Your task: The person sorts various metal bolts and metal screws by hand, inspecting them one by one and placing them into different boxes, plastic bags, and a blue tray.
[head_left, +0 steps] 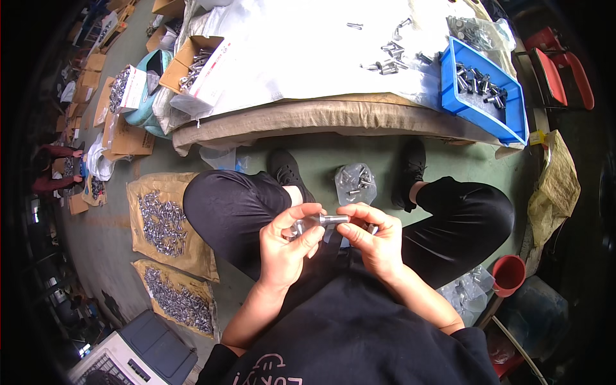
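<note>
Above my lap, both hands meet at a short, shiny metal cylinder (335,219) that looks like a bolt or sleeve and lies level. My left hand (282,247) is closed round its left end, with more silvery metal and clear material showing among the fingers. My right hand (380,246) pinches the right end between thumb and index finger. Another small metal part (372,229) shows in the curled fingers of that hand. On the floor between my shoes, a clear plastic bag (357,185) holds several similar metal parts.
Ahead stands a white-covered table (289,58) with loose metal parts, a blue bin (452,96) and a cardboard box (183,61). Yellowish sacks (204,253) of parts lie at left. A red bucket (509,276) and a red chair (550,77) are at right. Another person works far left.
</note>
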The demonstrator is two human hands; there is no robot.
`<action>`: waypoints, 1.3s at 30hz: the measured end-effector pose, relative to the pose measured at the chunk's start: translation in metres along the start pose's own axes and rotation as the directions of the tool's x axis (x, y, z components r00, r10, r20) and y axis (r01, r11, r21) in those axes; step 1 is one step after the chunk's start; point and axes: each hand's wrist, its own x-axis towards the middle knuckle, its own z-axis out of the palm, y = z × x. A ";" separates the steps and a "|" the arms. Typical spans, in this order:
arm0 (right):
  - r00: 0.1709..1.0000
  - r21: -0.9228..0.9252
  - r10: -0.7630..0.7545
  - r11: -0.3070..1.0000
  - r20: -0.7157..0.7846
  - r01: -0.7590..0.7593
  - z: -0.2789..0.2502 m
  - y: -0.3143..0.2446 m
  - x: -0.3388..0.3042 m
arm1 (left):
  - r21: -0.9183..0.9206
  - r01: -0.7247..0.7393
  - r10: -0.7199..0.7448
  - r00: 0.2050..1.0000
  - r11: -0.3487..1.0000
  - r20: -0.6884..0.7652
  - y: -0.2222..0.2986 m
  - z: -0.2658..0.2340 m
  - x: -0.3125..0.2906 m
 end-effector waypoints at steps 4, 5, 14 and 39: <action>0.999 -0.026 -0.043 0.999 0.017 0.043 -0.001 0.003 0.000 | -0.067 0.091 -0.087 0.994 0.994 0.060 0.000 -0.007 0.000; 0.999 -0.026 -0.043 0.999 0.017 0.043 -0.001 0.003 0.000 | -0.063 0.111 -0.109 0.993 0.992 0.045 0.001 -0.005 0.000; 0.993 -0.173 -0.114 0.978 0.040 0.120 0.002 -0.005 -0.001 | -0.094 0.090 -0.088 0.996 0.992 0.027 0.001 -0.005 -0.001; 0.922 0.343 0.260 0.871 0.286 -0.352 -0.006 -0.002 0.004 | -0.127 0.109 -0.120 0.989 0.986 -0.082 0.004 -0.001 0.005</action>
